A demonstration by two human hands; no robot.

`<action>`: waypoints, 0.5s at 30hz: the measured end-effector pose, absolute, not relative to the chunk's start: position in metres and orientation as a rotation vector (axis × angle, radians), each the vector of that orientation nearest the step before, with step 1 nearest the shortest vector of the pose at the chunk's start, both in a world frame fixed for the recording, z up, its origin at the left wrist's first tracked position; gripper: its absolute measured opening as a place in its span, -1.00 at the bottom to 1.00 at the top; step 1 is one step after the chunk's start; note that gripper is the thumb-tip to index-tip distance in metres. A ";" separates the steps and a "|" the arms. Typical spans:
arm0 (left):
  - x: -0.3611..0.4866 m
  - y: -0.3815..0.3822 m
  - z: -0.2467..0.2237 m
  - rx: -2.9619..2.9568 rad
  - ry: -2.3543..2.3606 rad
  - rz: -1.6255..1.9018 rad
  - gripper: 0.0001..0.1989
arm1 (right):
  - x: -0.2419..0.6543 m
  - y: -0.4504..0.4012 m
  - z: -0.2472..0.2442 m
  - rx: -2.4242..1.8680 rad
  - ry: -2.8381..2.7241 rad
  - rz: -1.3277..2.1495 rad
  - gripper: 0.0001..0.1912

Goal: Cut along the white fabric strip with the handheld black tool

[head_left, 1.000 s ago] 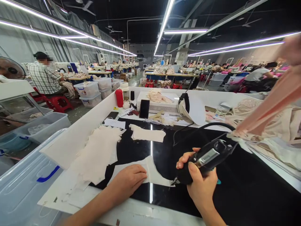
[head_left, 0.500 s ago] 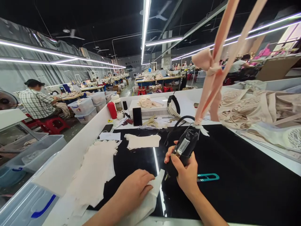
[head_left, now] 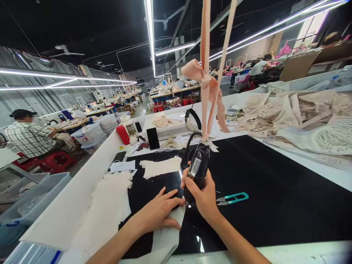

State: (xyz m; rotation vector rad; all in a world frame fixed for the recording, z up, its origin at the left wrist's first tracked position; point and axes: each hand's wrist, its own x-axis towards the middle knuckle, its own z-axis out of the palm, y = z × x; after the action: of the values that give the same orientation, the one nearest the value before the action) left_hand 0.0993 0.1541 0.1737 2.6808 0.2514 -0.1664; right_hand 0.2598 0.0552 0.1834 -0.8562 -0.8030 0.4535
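Note:
In my right hand (head_left: 202, 194) is a black corded electric cutter (head_left: 200, 163), gripped upright with my fingers wrapped round its body. Its lower tip is at the edge of a pale cloth piece (head_left: 167, 240), close to my left fingertips. My left hand (head_left: 163, 209) lies palm down with fingers spread, pressing that cloth on the black work surface (head_left: 269, 190). Knotted pink fabric strips (head_left: 206, 80) run up from the top of the cutter. Teal-handled thread snips (head_left: 237, 198) lie just right of my right hand.
Stacked pale cloth pieces (head_left: 106, 205) lie at left, with another cloth piece (head_left: 161, 167) farther back. A phone (head_left: 153, 138) leans against a white box (head_left: 170, 128). Beige garments (head_left: 302, 113) are heaped at right. A person in a checked shirt (head_left: 29, 135) sits far left.
The cutter has moved in to the cloth beside my left hand. My left fingers have spread flat from a curled hold on the cloth. The camera view has turned slightly right.

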 end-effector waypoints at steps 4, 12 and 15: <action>0.095 0.157 0.170 2.737 0.261 -0.155 -0.47 | 0.256 0.057 0.185 -0.851 -0.819 0.474 -0.74; 0.094 0.156 0.171 2.771 0.259 -0.136 -0.56 | 0.251 0.057 0.182 -0.874 -0.821 0.490 -0.71; 0.094 0.157 0.170 2.761 0.226 -0.121 -0.57 | 0.252 0.057 0.179 -0.883 -0.824 0.495 -0.72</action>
State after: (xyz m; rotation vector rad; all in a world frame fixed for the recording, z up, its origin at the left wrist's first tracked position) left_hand 0.0940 0.1569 0.1698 2.7611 0.2261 -0.1208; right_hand 0.2516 0.0567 0.1793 -0.8827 -0.8242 0.4948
